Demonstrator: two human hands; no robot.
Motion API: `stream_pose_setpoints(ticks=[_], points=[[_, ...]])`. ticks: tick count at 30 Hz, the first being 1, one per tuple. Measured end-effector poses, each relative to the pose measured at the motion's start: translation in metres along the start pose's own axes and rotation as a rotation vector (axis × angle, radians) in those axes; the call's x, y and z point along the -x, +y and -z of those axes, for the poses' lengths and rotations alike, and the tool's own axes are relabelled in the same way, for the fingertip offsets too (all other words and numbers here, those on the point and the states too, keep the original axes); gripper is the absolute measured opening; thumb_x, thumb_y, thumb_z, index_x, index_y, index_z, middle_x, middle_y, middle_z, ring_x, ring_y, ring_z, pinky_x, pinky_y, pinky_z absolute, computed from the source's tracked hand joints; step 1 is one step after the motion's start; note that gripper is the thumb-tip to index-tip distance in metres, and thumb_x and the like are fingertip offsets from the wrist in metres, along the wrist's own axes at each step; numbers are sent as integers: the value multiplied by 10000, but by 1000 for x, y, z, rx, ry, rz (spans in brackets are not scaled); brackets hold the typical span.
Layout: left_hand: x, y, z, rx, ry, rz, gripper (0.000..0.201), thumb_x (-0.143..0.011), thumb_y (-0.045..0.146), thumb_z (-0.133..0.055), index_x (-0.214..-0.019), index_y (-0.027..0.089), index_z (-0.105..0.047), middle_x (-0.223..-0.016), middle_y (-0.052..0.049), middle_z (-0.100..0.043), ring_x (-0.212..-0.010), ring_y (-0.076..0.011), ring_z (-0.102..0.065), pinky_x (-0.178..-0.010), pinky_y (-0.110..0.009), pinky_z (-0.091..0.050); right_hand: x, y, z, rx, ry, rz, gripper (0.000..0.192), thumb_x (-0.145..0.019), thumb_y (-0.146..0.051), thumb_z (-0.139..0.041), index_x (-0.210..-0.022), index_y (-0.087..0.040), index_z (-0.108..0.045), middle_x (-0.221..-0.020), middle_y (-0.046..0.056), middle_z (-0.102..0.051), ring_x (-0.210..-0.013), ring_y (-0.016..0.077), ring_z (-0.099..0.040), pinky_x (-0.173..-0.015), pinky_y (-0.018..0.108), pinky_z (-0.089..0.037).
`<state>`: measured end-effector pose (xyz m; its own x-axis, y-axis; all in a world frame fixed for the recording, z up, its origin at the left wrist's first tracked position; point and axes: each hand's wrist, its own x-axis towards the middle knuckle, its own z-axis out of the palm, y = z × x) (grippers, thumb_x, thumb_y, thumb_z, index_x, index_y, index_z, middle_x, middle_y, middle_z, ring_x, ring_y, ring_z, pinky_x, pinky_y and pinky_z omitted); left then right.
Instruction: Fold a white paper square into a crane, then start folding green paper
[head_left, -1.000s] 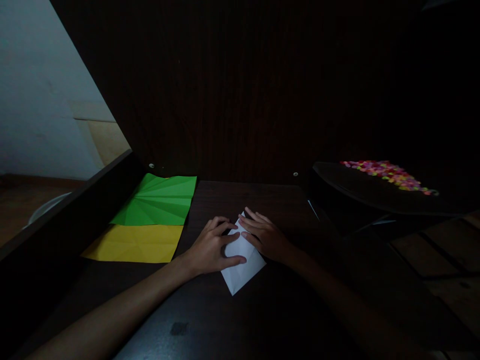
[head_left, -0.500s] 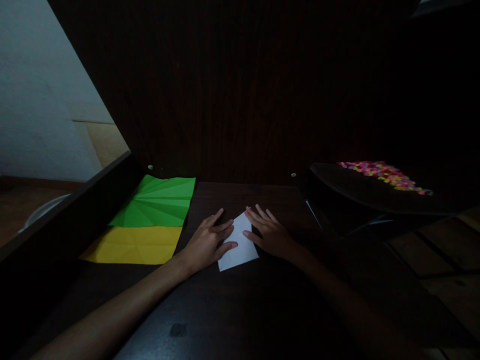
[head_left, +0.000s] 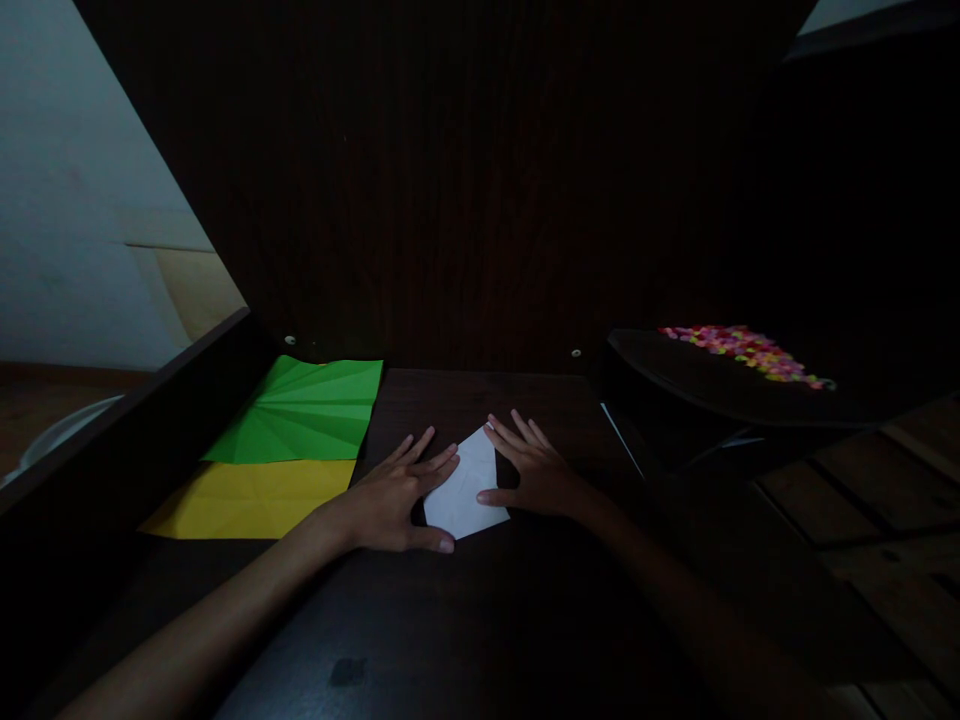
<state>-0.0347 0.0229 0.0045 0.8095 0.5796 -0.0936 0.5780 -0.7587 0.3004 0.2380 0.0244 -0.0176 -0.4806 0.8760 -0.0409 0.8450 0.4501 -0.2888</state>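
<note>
A small folded sheet of white paper [head_left: 466,488] lies flat on the dark wooden tabletop [head_left: 450,640], between my two hands. My left hand [head_left: 396,498] rests at its left side with the fingers spread; the fingertips touch the upper left edge and the thumb reaches the lower left corner. On the right side, my right hand [head_left: 531,468] is also spread out, its thumb on the paper's right edge and a fingertip at the top corner. Neither hand grasps the paper.
Left of the hands lie a creased green sheet [head_left: 307,410] and a yellow sheet [head_left: 262,498] partly under it. A raised dark board [head_left: 180,375] borders the left side. To the right stands a dark bag-like object [head_left: 675,400] with colourful beads [head_left: 750,350] on top.
My left hand has spread wider, its thumb sliding down and left from the paper's middle to its lower left corner. The right hand stays nearly in place. The whole view has shifted slightly.
</note>
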Motion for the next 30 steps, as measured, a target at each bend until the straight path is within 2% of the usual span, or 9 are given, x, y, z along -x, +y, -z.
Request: stream_pose_setpoints(ticks=[2,6,14,18,21,25,30], points=[[2,1,-1,-4,-18,-13,1015,-800,755,-492,-1542,204,-73,-1597,-96,-114,-1464,-387,42,-1154,-612,-103,0,1,-1,20,19,18,1042,-752,-820,-471,-1543,-226,-144,-1601,48,-128,-1475,352,7,-1188,566,-97],[4,5,-5,-25,8,-17,888,-892,707,-374,-1539,245,22,-1607,-70,-60,-1473,-345,72,-1164,-591,-53,0,5,-4,49,79,35,775,-919,-692,-320,-1540,-262,-147,-1597,8,-160,-1482,310,-39,-1190,550,-119],[0,9,-14,-136,143,-49,714,-971,579,-346,-1546,247,-84,-1610,-71,-116,-1477,-330,70,-1168,-599,-9,-3,6,-5,74,108,10,684,-971,-612,-272,-1536,-236,-187,-1591,16,-189,-1481,289,-88,-1194,536,-141],[-2,12,-13,-110,152,-134,584,-1019,404,-341,-1543,242,-141,-1603,-60,-175,-1485,-288,12,-1195,-535,-90,-5,9,-8,110,141,18,592,-996,-529,-307,-1521,-262,-247,-1585,22,-220,-1476,300,-114,-1177,562,-171],[-4,14,-11,-79,171,-205,540,-1018,282,-347,-1534,212,-202,-1574,-84,-268,-1478,-253,-144,-1199,-486,-173,-6,10,-8,112,148,66,503,-1012,-423,-332,-1493,-278,-327,-1572,24,-267,-1474,303,-120,-1159,587,-198],[-4,13,-9,-68,194,-234,482,-1008,272,-370,-1477,162,-359,-1518,-124,-375,-1422,-255,-325,-1169,-445,-297,-4,11,-8,71,181,103,478,-1006,-376,-370,-1467,-254,-388,-1550,40,-326,-1474,307,-112,-1151,592,-224],[-2,6,-5,-51,233,-248,445,-1001,288,-417,-1428,166,-446,-1466,-110,-458,-1375,-230,-413,-1145,-385,-362,-2,15,-10,45,225,121,496,-983,-397,-442,-1458,-257,-406,-1530,52,-371,-1473,313,-124,-1145,592,-248]])
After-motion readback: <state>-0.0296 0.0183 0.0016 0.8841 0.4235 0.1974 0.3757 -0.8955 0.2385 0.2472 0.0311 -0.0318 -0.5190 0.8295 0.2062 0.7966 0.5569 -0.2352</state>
